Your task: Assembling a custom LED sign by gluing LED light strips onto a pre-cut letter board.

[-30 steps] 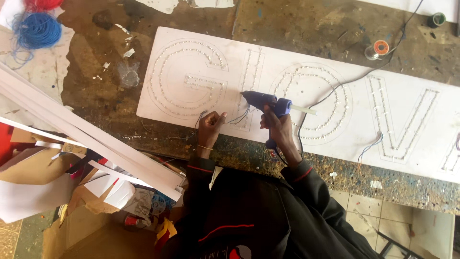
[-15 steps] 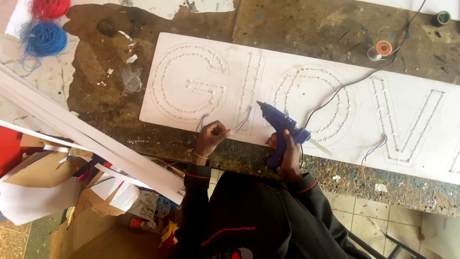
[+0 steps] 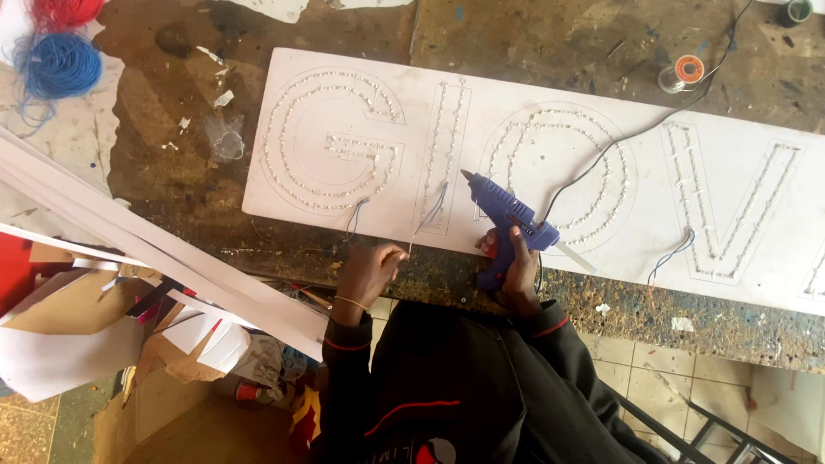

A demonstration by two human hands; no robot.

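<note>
Left of the white letter board (image 3: 550,129) sits blue yarn (image 3: 60,64), then at the board's near edge the left hand (image 3: 369,271) pinches a thin wire (image 3: 427,219), the right hand (image 3: 516,271) grips the blue glue gun (image 3: 507,210) over the board, so looks like wire-gluing time, nozzle needs a careful aim next.

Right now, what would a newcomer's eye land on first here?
The long white board across the worn bench, its big letter outlines studded with small pale beads. Next, the blue glue gun gripped in the right hand at the board's near edge, while the left hand pinches a thin wire. Blue and red yarn sits top left.
</note>
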